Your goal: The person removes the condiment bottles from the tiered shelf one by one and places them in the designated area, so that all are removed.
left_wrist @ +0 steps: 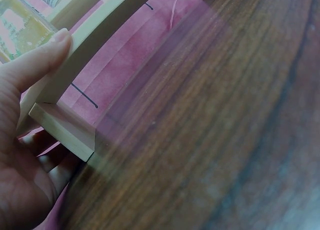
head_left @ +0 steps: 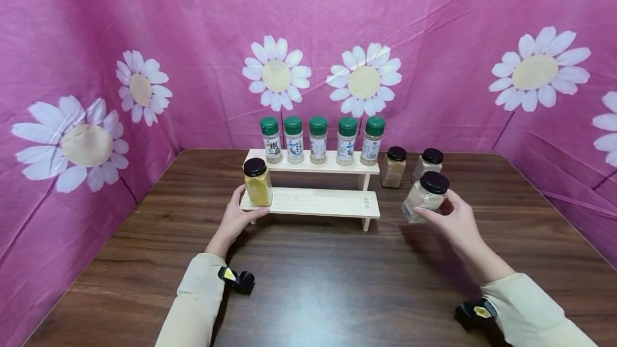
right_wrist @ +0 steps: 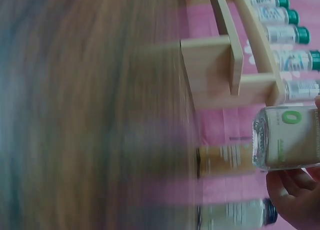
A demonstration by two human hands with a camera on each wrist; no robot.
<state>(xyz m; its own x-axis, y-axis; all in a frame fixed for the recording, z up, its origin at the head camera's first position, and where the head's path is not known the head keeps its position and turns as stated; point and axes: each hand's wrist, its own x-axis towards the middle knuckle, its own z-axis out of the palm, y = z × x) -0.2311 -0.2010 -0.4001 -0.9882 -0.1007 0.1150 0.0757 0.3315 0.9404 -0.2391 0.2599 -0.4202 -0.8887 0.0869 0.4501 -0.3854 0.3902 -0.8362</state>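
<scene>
Pale-powder jar (head_left: 419,203) was up off the table (head_left: 313,283), tilted, R of the wooden rack (head_left: 323,203), w/ thumb & fingers of the R hand (head_left: 455,223) clamped on its body. Main risk IMO: a slip if that pinch eased on smooth sides, or a knock on the brown-powder jar (head_left: 392,172) if swung too low. Yellow jar (head_left: 259,190), on the lower tier's L end, could prob. topple if the L hand (head_left: 235,221) jolted the rack. R forearm slanted in from lower R; L thumb lay along the front edge, fingers round the end.
</scene>
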